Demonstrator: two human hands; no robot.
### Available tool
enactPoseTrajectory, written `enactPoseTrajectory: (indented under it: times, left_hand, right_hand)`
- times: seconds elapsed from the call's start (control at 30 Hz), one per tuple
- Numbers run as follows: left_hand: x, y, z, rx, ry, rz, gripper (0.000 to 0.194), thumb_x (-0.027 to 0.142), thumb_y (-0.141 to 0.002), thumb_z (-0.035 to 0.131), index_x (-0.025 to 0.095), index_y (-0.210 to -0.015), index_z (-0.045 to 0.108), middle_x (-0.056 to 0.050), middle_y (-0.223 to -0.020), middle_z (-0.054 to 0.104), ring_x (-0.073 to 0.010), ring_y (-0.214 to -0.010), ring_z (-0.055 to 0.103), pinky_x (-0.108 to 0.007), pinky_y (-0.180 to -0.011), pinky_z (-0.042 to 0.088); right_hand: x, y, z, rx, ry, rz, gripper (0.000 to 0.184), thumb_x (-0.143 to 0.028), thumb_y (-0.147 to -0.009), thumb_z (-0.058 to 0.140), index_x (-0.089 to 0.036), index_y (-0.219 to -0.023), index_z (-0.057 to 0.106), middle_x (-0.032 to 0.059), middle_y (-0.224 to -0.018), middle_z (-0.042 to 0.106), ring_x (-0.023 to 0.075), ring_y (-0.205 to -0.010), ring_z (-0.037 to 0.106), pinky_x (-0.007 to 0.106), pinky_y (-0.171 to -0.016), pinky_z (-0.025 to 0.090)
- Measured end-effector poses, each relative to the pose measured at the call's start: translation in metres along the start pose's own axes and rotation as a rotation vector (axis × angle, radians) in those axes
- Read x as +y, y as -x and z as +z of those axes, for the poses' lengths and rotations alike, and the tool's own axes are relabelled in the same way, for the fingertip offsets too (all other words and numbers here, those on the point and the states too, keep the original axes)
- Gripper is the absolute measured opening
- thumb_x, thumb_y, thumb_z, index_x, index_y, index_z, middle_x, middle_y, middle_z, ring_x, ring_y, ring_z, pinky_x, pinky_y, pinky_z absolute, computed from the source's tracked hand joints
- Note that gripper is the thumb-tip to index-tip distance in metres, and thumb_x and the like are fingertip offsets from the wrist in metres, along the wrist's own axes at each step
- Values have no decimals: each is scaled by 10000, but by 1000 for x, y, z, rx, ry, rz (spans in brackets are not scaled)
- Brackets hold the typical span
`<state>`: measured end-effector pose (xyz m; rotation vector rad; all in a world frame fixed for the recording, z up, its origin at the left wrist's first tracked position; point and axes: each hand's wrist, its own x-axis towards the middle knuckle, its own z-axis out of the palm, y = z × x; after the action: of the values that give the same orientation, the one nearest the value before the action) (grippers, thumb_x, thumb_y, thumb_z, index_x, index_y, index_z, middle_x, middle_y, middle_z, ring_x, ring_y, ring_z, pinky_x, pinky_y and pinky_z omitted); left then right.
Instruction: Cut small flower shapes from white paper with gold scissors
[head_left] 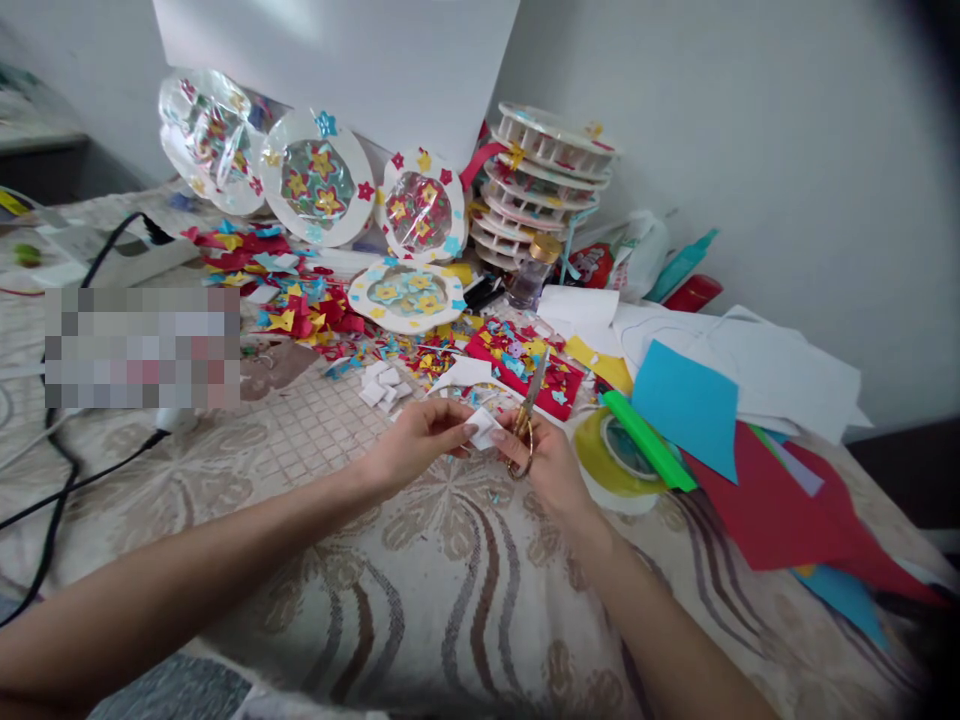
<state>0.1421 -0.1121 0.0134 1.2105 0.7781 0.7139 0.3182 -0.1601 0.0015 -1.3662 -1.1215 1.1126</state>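
Between my two hands is a small white folded-looking square (486, 426), perhaps paper or foam. My left hand (424, 437) pinches its left edge between thumb and fingers. My right hand (551, 458) grips gold-handled scissors (533, 392) with the blades pointing up and away, and its thumb also touches the white square. Just beyond my left hand lies a small pile of white squares (385, 385). A white paper offcut (466, 373) and red, yellow and blue paper scraps (431, 352) are spread behind my hands.
Star-decorated white discs (277, 150) lean at the back, beside a stack of white rings (544, 180). At right are a yellow tape roll (600, 455), a green strip (649, 440), blue paper (686, 405) and red paper (780, 510). Black cables (56, 450) run along the left.
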Motion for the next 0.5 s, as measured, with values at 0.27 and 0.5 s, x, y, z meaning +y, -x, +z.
enactPoseTrajectory:
  times: [0.27,0.5]
  left_hand:
    - [0,-2,-3,-14,-12,14,307,340,-710,718,99,-884,643,-47,-808,665,-110,-687,613,-226,-631,508]
    - [-1,-9,-14,-97,-27,-74,343,324,-655,768,97,-891,668,-54,-751,699,-120,-670,645,-240,-661,529]
  right_hand:
    - [2,0,1,19,-79,21,293,-413,-701,725,-187,-860,629,-37,-612,553,99,-536,464,229,-507,348]
    - [-2,-4,-6,32,-8,-69,214,-376,-730,696,-198,-809,607,-26,-671,568,110,-576,506,240,-551,392]
